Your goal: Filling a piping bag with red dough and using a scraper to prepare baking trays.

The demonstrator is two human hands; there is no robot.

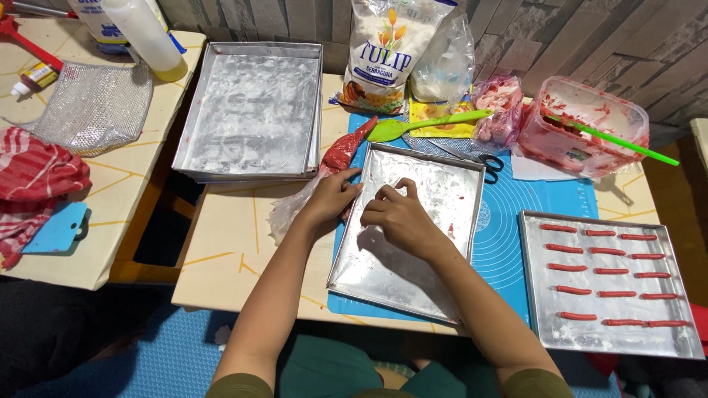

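beige table [243, 258] under blue mat [509, 236], brick wall [590, 37] behind.

- A low table [243, 258] with a pale cream top crossed by thin yellow lines fills the middle of the view.
- Left of that table, across a narrow dark gap, stands a second table [110, 214] with the same cream top and yellow lines.
- Behind the low table runs a wall [590, 44] of grey, wood-look planks set in staggered rows.
- Below the low table's near edge lies a blue textured floor mat [169, 354].
- Right of the low table, the pale corner of another surface [700, 140] shows at the frame edge.
- Light falls evenly from above, with soft shadows on the low table.
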